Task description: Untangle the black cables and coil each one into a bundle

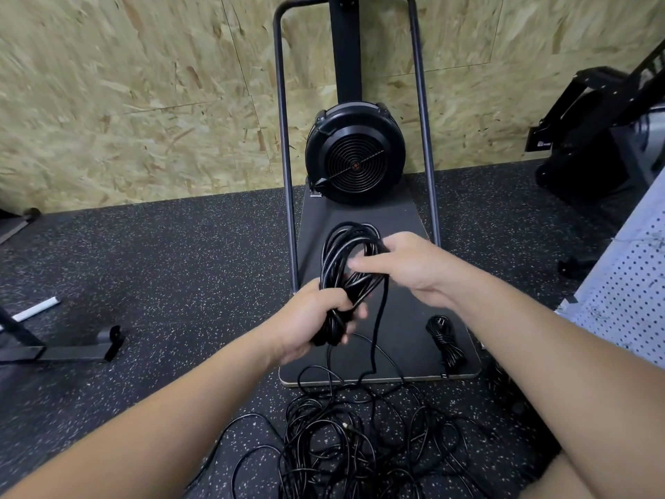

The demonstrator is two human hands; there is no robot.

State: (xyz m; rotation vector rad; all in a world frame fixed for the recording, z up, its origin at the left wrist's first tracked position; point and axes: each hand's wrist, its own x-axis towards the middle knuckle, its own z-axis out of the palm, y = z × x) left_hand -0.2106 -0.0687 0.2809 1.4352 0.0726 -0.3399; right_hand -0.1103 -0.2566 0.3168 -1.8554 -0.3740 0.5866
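Above speckled flooring (162, 282), hands grip coiled cable (345, 253).

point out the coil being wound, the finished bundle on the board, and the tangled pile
coil being wound (347, 246), head view, upper loops
finished bundle (446, 342), head view, its middle
tangled pile (345, 437), head view, centre of tangle
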